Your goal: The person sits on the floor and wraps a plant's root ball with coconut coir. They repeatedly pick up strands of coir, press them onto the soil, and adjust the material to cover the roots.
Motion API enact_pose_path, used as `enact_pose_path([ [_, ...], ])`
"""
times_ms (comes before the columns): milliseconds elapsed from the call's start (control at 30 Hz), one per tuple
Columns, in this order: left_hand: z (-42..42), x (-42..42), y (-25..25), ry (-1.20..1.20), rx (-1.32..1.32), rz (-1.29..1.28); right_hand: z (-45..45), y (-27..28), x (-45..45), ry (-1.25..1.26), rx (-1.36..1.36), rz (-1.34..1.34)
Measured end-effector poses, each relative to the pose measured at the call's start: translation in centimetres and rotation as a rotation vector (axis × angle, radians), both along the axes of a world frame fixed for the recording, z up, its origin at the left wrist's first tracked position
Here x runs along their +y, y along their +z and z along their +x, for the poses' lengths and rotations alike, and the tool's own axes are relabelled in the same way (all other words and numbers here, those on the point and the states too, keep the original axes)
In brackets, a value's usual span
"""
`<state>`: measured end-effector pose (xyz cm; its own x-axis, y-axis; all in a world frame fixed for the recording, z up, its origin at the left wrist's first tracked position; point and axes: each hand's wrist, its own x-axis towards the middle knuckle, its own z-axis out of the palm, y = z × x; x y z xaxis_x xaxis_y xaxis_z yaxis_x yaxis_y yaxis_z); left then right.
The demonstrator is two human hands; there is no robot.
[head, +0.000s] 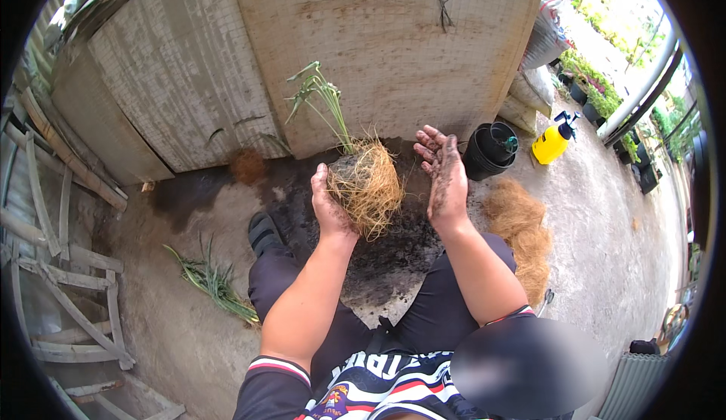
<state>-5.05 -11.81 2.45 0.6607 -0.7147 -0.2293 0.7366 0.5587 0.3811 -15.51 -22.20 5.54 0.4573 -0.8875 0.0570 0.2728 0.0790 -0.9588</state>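
My left hand [334,204] holds a root ball wrapped in tan coconut fibre [371,187] from its left side and below. Dark soil shows through the fibre at the upper left of the ball. A green plant [329,102] with long stems rises from its top and leans to the left. To the right of the ball, apart from it, my right hand [445,176] is raised with its fingers extended and nothing in it. Both hands are smeared with soil. Dark loose soil [385,267] lies on the concrete floor between my legs.
Black plastic pots [490,150] stand nested beyond my right hand, near a yellow spray bottle [550,143]. Loose coconut fibre [519,233] lies beside my right leg. Cut green plants [212,284] lie at the left. A board wall [391,51] stands ahead; wooden frames [79,306] are far left.
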Motion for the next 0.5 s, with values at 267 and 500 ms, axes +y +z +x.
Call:
enact_pose_path([
  [267,-0.8,-0.6,-2.5,-0.063,-0.173,0.019,1.4,-2.3,4.0,0.043,0.239,-0.399],
  [500,-0.8,-0.7,-3.3,-0.024,-0.357,-0.005,1.5,-2.1,5.3,-0.113,0.258,-0.532],
])
